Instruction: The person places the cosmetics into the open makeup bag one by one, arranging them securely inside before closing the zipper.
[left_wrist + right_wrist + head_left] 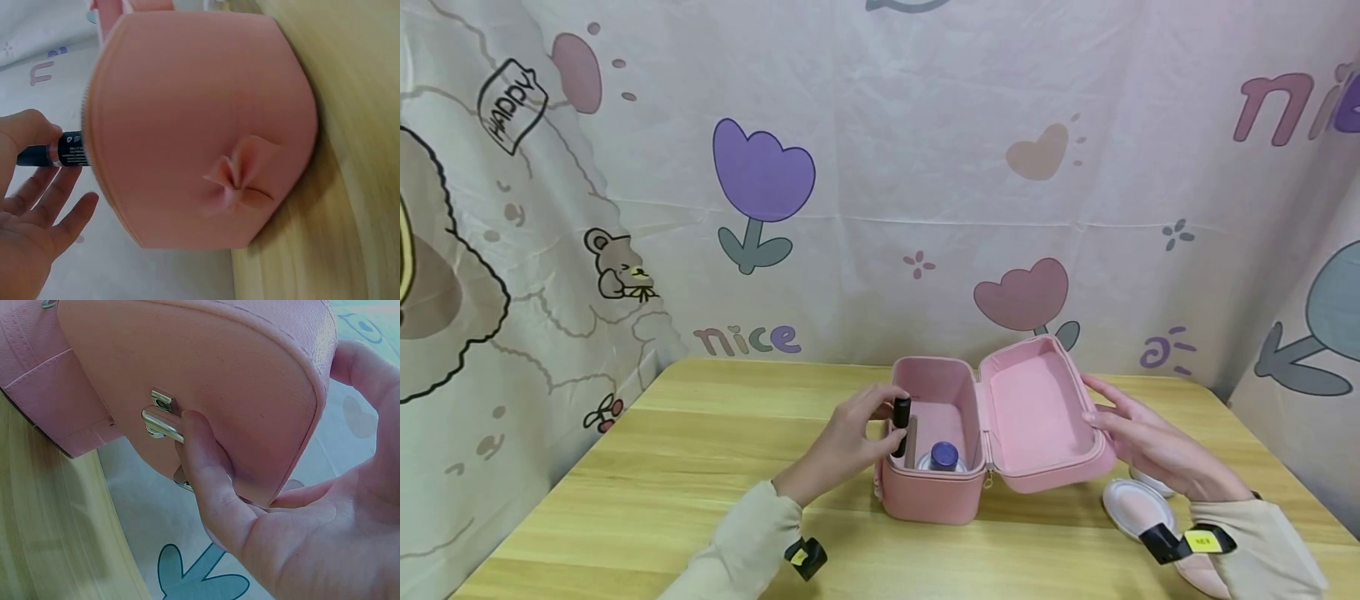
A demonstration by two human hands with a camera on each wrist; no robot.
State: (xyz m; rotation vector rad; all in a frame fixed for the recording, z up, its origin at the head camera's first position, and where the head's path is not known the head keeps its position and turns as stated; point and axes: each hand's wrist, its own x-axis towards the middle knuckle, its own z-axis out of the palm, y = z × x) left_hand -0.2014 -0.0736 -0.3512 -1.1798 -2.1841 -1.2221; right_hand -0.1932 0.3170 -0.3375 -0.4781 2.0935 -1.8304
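A pink cosmetic case stands on the table with its lid swung out to the right. My left hand pinches a slim black cosmetic tube upright at the left side of the opening. In the left wrist view, fine white print shows on the tube, whose end is hidden behind the case wall. My right hand grips the lid by its outer edge, with one finger near the silver handle fitting in the right wrist view. Inside the case are a blue-capped container and a narrow brown item.
Under my right forearm lies a round pale-rimmed item, with another round piece partly hidden behind it. A pink bow decorates the case's side. The wooden table meets a printed cloth backdrop at its far edge.
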